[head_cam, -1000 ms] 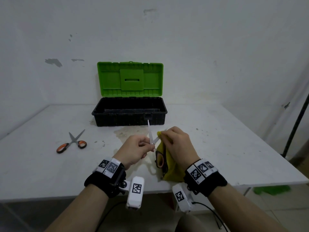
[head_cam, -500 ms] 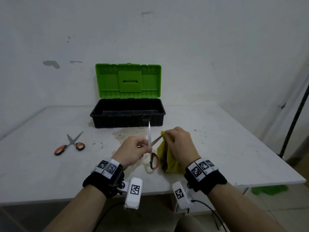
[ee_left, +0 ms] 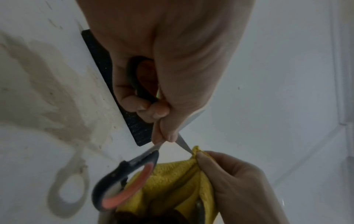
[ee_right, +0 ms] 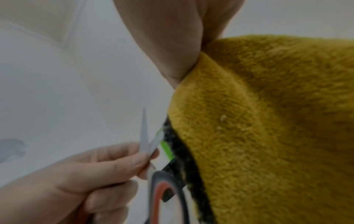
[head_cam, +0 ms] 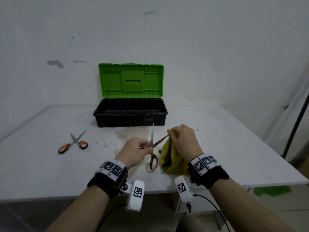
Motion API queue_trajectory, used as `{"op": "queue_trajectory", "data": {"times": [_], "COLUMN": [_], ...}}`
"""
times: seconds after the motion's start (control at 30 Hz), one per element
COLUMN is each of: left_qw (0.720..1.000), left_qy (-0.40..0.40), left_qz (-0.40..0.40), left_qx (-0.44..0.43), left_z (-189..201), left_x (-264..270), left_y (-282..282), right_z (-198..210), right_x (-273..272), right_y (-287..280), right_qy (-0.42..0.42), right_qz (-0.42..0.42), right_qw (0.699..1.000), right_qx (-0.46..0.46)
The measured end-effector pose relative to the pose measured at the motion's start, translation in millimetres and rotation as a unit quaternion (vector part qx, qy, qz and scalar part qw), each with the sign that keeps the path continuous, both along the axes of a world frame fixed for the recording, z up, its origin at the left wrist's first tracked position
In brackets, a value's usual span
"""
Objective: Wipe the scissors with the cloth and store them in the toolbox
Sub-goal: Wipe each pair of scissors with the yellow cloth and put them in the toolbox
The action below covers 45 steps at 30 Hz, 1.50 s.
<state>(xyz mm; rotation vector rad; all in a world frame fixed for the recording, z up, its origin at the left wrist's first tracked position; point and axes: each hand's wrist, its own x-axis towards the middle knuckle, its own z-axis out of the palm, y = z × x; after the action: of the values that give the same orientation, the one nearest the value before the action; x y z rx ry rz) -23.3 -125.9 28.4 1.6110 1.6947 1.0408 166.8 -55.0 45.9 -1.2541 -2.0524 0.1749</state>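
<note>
My left hand (head_cam: 138, 152) (ee_left: 162, 84) grips black-and-orange scissors (head_cam: 153, 153) (ee_left: 126, 178) near their pivot, blades spread apart, one handle loop hanging down. One blade points up toward the toolbox; the other slants right into a yellow cloth (head_cam: 172, 158) (ee_right: 268, 121). My right hand (head_cam: 183, 141) (ee_left: 229, 174) pinches the cloth around that blade's tip, and the rest of the cloth hangs to the table. An open toolbox (head_cam: 130, 114), black tray with upright green lid, stands behind. A second pair of orange-handled scissors (head_cam: 73, 144) lies on the table at the left.
The white table (head_cam: 225, 148) has a brownish stain (head_cam: 132, 133) in front of the toolbox. A dark pole (head_cam: 296, 124) leans at the right past the table edge. A white wall stands right behind the toolbox.
The scissors' blades have opened wider and the handle loop has swung down clear of the cloth. My right hand has slid with the cloth out to the blade's tip.
</note>
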Motion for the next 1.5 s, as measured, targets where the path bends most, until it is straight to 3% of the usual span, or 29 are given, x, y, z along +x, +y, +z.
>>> {"op": "queue_trajectory", "data": {"times": [0.07,0.13,0.27,0.53,0.7,0.97,1.07,1.17,1.4,1.5], "left_qw": [0.999,0.992,0.983,0.98,0.981,0.984,0.984,0.984,0.991,0.989], "left_qy": [-0.05,-0.118,-0.169,-0.184,-0.182,-0.159,-0.161,-0.159,-0.113,-0.128], "left_qz": [0.003,0.003,-0.029,-0.032,-0.04,-0.048,-0.037,-0.049,-0.049,-0.034], "left_qx": [-0.019,-0.043,-0.062,-0.07,-0.061,-0.064,-0.064,-0.058,-0.059,-0.064], "left_z": [1,4,6,3,6,2,1,1,-1,-2], "left_x": [-2,-2,1,-4,-3,-8,-8,-2,-5,-7], "left_y": [0,1,1,-2,0,-1,1,2,-2,-1], "right_z": [3,2,-11,0,-7,6,9,0,1,5], "right_x": [3,-3,-16,2,-13,11,3,-11,4,1], "right_y": [-3,-19,-43,-4,-33,5,-16,-34,-7,-18], "right_qy": [0.03,0.041,-0.028,0.075,0.021,0.047,0.053,0.002,-0.005,0.019], "right_qz": [0.007,0.065,0.148,0.029,0.114,-0.015,0.028,0.081,-0.001,0.028], "right_qw": [0.999,0.997,0.989,0.996,0.993,0.999,0.998,0.997,1.0,0.999], "right_qx": [0.021,0.027,0.007,0.046,0.021,0.01,0.033,-0.001,-0.02,0.004]}}
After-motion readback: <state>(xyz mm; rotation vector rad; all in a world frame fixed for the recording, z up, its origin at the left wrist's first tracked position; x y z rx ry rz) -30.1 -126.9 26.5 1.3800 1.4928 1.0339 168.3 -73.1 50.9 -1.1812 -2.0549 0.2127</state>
